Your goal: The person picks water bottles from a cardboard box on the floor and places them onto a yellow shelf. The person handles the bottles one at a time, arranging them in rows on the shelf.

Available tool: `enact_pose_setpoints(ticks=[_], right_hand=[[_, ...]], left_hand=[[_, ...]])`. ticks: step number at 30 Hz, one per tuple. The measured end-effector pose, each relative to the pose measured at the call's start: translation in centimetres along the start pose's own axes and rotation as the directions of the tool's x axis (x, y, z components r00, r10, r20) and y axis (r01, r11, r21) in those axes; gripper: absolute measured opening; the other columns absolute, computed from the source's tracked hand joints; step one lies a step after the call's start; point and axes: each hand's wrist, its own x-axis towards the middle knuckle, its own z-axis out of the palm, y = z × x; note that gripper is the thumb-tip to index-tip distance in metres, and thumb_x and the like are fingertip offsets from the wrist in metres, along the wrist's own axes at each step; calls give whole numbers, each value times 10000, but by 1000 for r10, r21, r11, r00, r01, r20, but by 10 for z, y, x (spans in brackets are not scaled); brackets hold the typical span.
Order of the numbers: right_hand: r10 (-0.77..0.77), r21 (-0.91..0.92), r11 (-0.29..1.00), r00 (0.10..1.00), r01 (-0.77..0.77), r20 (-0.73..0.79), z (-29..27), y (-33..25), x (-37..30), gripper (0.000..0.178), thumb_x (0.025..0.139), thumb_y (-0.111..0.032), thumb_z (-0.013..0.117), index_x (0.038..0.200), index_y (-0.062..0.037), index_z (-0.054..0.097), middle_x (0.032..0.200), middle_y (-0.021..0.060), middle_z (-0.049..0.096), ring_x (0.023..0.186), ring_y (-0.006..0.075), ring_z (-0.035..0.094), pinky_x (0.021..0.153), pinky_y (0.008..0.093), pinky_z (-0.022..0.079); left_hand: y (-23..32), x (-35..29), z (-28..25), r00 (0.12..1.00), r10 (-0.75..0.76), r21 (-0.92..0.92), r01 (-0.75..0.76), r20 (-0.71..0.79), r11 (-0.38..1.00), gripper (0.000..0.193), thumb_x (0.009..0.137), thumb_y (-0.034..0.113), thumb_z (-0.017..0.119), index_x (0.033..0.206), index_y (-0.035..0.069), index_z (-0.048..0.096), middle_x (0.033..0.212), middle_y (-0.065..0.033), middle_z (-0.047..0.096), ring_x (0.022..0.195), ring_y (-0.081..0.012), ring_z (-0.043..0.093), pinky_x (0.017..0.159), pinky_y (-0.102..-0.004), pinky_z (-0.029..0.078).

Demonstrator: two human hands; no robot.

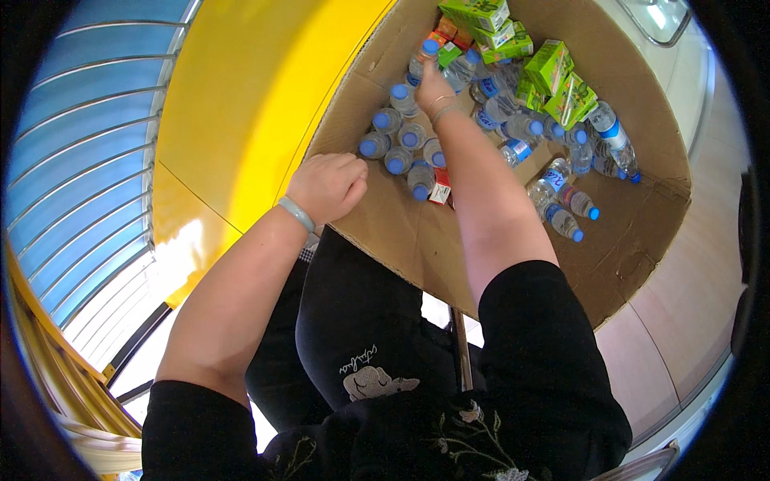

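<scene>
We've got our R hand on a clear blue-cap btl at the far L of a brown cardbd box; our L hand, w/ pale bangle, rests curled at the box's L edge, grip unclear. Nr the L wall: clustered blue-cap btls, red-white ctn just beside. Far side: green ctns atop btls. Toward R, btls lie loose. Yellow panel L of box.

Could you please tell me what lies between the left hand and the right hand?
The head view shows clear, blue-capped bottles standing there inside the cardboard box.
</scene>
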Motion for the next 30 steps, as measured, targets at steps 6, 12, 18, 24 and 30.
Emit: enact_pose_setpoints(ticks=[6, 12, 18, 24, 30], right_hand=[[-275, -96, 961, 909, 258, -313, 2, 39, 48, 581, 753, -27, 441, 1301, -118, 268, 1363, 140, 264, 1120, 320, 426, 922, 396, 368], [-384, -251, 899, 921, 359, -60, -6, 11, 8, 583, 722, 5, 478, 1275, -117, 339, 1340, 100, 306, 1146, 285, 407, 948, 357, 351], [-519, -270, 836, 847, 477, -112, 11, 25, -6, 554, 725, -19, 497, 1252, -124, 363, 1321, 81, 319, 1104, 278, 436, 890, 415, 396], [-155, -298, 951, 955, 76, -251, -22, 29, 2, 508, 800, -115, 440, 1288, -192, 322, 1370, 77, 262, 1158, 283, 393, 868, 441, 400], [-32, -266, 964, 979, -23, -200, -42, 63, 6, 633, 779, -114, 493, 1348, -194, 229, 1387, 78, 206, 1124, 317, 409, 895, 427, 382]], left_hand=[[-1, 5, -1, 999, 29, -10, -29, 20, 1000, 86, 745, 132, 510, 682, 75, 500, 654, -80, 517, 646, -274, 535, 579, -381, 423], [2, 1, -3, 998, -11, 6, 11, 57, 1000, 72, 763, 107, 492, 705, 70, 512, 678, -88, 532, 662, -279, 538, 593, -376, 427], [4, 2, -4, 998, -11, 17, 10, 63, 1000, 75, 764, 110, 495, 702, 75, 519, 683, -87, 539, 670, -275, 544, 594, -378, 429], [3, 2, -4, 999, 7, 3, -7, 44, 1000, 70, 754, 110, 505, 694, 75, 512, 675, -83, 537, 659, -273, 544, 589, -378, 429], [-1, 0, 1, 1000, 13, -6, -13, 7, 1000, 74, 736, 123, 527, 685, 77, 501, 651, -79, 521, 641, -268, 540, 583, -380, 428]])
